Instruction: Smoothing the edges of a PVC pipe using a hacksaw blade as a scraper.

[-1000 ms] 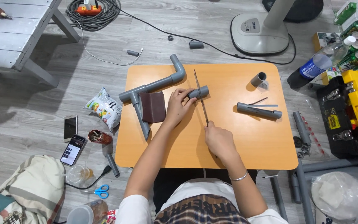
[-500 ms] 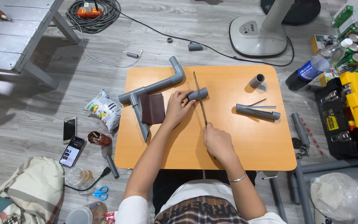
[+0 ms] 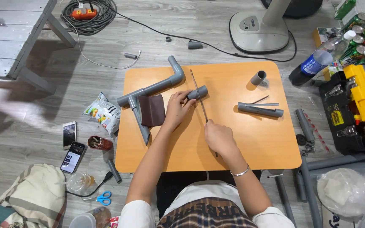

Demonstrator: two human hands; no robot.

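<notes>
Pipe stub (image 3: 197, 93), short and grey, lies near the middle of your orange worktop (image 3: 271, 143). Your left hand (image 3: 175, 109) is closed around its near end, pinning it down. Your right hand (image 3: 219, 137) grips a thin saw blade (image 3: 198, 95) that lies across the stub. A brown sandpaper sheet (image 3: 152, 110) rests just left.

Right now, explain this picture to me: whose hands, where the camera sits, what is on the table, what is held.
A camera on the person's head looks down at their own two bare hands. The left hand pins a short grey pipe to the orange table. The right hand holds a thin saw blade lying across that pipe. Also on the table: an assembly of joined grey pipes, a brown sheet, a longer pipe piece and a small pipe stub.
</notes>
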